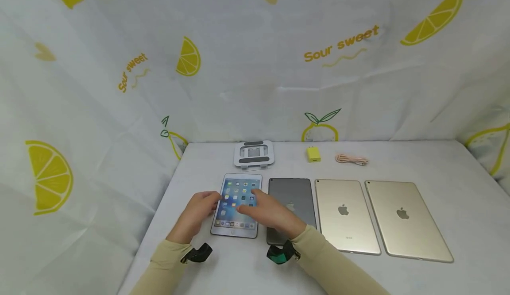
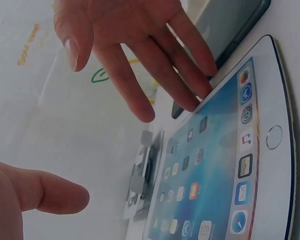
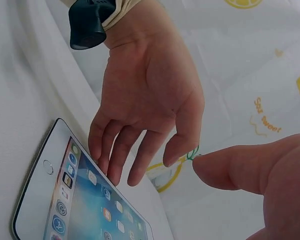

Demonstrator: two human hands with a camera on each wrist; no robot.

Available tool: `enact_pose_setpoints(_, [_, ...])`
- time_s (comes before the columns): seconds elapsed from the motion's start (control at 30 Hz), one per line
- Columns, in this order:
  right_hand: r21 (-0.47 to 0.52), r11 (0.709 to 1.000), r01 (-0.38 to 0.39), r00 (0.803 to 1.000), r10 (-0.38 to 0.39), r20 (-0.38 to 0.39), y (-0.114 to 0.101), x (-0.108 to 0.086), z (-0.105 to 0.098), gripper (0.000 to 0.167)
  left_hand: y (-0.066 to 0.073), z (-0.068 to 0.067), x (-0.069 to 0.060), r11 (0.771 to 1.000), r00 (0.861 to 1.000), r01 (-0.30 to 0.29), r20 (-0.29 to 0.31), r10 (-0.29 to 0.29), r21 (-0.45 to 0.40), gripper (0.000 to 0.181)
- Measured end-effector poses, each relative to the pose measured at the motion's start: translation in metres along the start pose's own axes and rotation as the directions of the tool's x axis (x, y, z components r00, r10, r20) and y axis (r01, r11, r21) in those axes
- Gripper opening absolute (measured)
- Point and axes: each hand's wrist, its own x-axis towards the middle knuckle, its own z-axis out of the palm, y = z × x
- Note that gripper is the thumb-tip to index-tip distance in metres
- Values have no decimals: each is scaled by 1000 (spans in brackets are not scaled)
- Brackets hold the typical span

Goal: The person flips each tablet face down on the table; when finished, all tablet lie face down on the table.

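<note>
A white tablet (image 1: 235,225) lies face up, its lit screen showing app icons. My left hand (image 1: 198,208) is at its left edge; in the right wrist view that left hand (image 3: 145,95) has loosely bent fingers close to the rim. On the other side, my right hand (image 1: 268,211) reaches over the screen's right part in the head view. The left wrist view shows the right hand (image 2: 140,40) with fingers extended and tips by the tablet's edge; whether they touch is unclear. Neither hand grips the tablet.
Right of it lie a dark grey tablet (image 1: 292,193), partly under my right forearm, and two gold tablets (image 1: 342,231) (image 1: 414,237), backs up. Behind are a folding stand (image 1: 253,160), a yellow charger (image 1: 313,154) and a coiled pink cable (image 1: 352,159). Lemon-print cloth (image 1: 255,100) hangs around the table.
</note>
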Motion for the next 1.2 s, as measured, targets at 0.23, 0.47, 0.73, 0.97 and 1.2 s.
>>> enact_pose_setpoints(0.23, [15,1000,-1,1000,1,10,-1,-1,0,87,5,-9,-9,999,999,27,28,-25,-38,60])
enact_pose_setpoints(0.47, [33,999,12,1000,-12,-6,1,0,-1,82,11,-17,-11,1000,999,1,43,0,-24,61])
enact_pose_setpoints(0.73, [76,997,3,1000,-1,-20,5,5,-1,79,22,-19,-15,999,999,-34,39,34,7,62])
enact_pose_setpoints(0.97, [71,997,-15,1000,16,-15,6,5,-2,79,29,-22,-19,998,997,-60,57,59,28,59])
enact_pose_setpoints(1.2, [86,996,-32,999,32,-2,5,5,-2,83,35,-23,-19,996,994,-78,84,74,47,59])
